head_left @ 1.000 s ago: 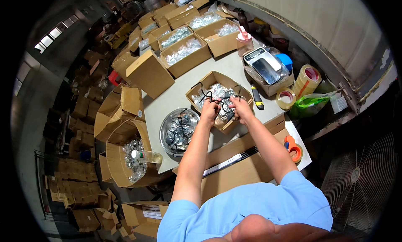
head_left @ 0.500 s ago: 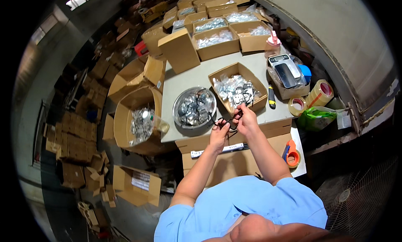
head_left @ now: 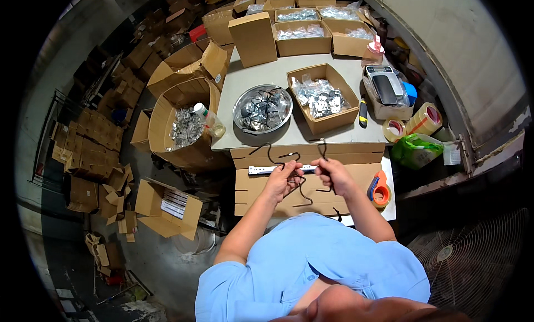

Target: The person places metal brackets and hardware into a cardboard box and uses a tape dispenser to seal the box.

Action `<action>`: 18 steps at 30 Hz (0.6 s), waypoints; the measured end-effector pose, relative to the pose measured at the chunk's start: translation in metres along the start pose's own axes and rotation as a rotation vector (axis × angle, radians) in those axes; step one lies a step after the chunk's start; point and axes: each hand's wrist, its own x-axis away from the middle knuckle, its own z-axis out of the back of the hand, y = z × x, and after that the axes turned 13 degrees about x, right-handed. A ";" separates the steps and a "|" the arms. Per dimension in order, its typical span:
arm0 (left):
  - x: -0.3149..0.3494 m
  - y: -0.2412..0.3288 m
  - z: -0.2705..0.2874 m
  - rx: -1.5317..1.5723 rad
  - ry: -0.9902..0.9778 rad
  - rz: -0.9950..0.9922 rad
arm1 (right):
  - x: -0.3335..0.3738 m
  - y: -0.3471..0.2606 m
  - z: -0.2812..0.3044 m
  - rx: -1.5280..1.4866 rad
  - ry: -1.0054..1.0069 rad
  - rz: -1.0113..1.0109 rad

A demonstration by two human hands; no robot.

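Observation:
My left hand (head_left: 282, 181) is closed round thin black bent metal hooks (head_left: 269, 150), whose ends stick out above and below the fingers. My right hand (head_left: 335, 175) grips another black bent metal hook or hooks (head_left: 322, 149); the exact number is hard to make out. Both hands hover close together over a flattened cardboard sheet (head_left: 250, 191) at the table's near edge. Partly behind them, a white slotted strip (head_left: 261, 170) lies on the cardboard. Beyond the left hand is a round metal bowl (head_left: 236, 115) of shiny parts and black hooks. An open carton (head_left: 334, 121) with bagged metal parts stands beyond the right hand.
A yellow-black cutter (head_left: 363, 115), a scale (head_left: 396, 80) and clear tape rolls (head_left: 425, 120) sit on the right. Nearer is an orange tape dispenser (head_left: 380, 192). Left of the table stands a large carton (head_left: 161, 121) of metal pieces; cartons (head_left: 303, 46) line the back.
My hands have come nearer to me, away from the bowl and carton, and now hold the black hooks separately. My view has shifted too, showing more of the cardboard and strip.

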 end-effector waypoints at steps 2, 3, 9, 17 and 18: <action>-0.002 -0.012 0.000 0.006 -0.024 0.014 | 0.001 0.012 -0.025 -0.006 -0.008 -0.005; -0.002 -0.017 -0.002 -0.022 -0.052 0.010 | 0.005 0.014 -0.036 -0.054 -0.005 -0.019; -0.002 -0.038 0.000 -0.405 0.132 -0.154 | 0.019 0.031 -0.043 -0.048 0.036 -0.177; 0.001 -0.036 0.001 -0.261 0.039 0.073 | 0.020 0.032 -0.010 0.055 0.204 -0.067; 0.003 -0.038 -0.007 -0.221 0.044 0.119 | 0.021 0.032 -0.012 0.053 0.208 -0.070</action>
